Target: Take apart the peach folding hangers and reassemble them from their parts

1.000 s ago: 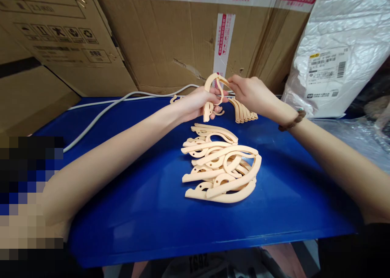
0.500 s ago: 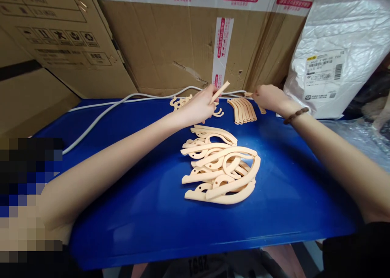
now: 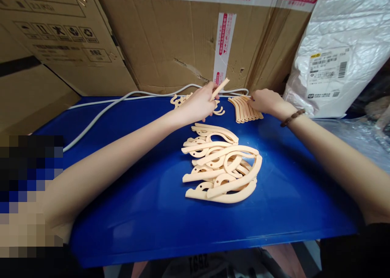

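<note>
In the head view, the left hand point(image 3: 198, 103) is gripping a pale strip point(image 3: 220, 88); the right hand point(image 3: 266, 101), having moved inward, is touching curved pieces point(image 3: 243, 110) just left of it, apparently evening their row; its grip is unclear.

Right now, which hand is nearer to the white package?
Right. The right hand is just left of the white package; the left hand is farther left, past the curved pieces.

Both arms point(image 3: 122, 150) stretch forward — left fingers point(image 3: 210, 87) curled, right fingers point(image 3: 255, 99) pointing inward.
</note>
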`<action>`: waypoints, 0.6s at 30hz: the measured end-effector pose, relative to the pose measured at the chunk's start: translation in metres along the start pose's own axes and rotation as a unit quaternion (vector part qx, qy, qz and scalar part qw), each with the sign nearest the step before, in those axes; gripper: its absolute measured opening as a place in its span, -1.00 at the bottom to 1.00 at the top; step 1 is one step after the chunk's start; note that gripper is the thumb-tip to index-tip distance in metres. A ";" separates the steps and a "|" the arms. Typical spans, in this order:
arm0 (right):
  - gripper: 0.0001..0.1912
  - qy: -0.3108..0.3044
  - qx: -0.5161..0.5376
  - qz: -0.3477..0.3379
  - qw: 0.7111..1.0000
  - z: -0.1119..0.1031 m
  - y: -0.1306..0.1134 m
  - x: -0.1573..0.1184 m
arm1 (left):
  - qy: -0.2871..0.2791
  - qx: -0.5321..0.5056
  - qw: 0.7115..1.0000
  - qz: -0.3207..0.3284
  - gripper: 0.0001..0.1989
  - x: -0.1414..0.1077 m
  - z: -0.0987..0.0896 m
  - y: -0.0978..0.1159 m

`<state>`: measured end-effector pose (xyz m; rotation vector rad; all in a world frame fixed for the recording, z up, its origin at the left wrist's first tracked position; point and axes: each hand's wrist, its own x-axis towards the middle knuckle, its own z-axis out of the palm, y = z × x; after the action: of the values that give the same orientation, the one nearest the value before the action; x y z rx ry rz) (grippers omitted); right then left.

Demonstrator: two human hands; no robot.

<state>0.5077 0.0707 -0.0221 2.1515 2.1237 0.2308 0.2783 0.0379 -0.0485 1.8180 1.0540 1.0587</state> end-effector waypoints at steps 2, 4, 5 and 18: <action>-0.69 -0.030 0.016 -0.004 0.999 -0.001 -0.003 0.000 | 0.000 -0.013 1.000 -0.003 -0.56 0.000 0.000 0.001; -0.72 -0.073 0.062 -0.002 0.995 -0.001 -0.003 0.004 | -0.003 -0.010 1.000 -0.005 -0.51 0.000 0.001 0.001; -0.73 -0.094 0.092 0.003 0.991 0.000 -0.002 0.007 | -0.005 -0.005 1.000 -0.005 -0.49 0.000 0.001 0.002; -0.66 -0.008 0.024 -0.002 1.000 0.002 0.002 0.004 | 0.014 0.035 0.999 -0.009 -0.69 0.003 -0.002 0.005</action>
<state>0.5105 0.0744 -0.0237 2.1677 2.1461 0.1622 0.2786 0.0398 -0.0426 1.8512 1.1342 1.0506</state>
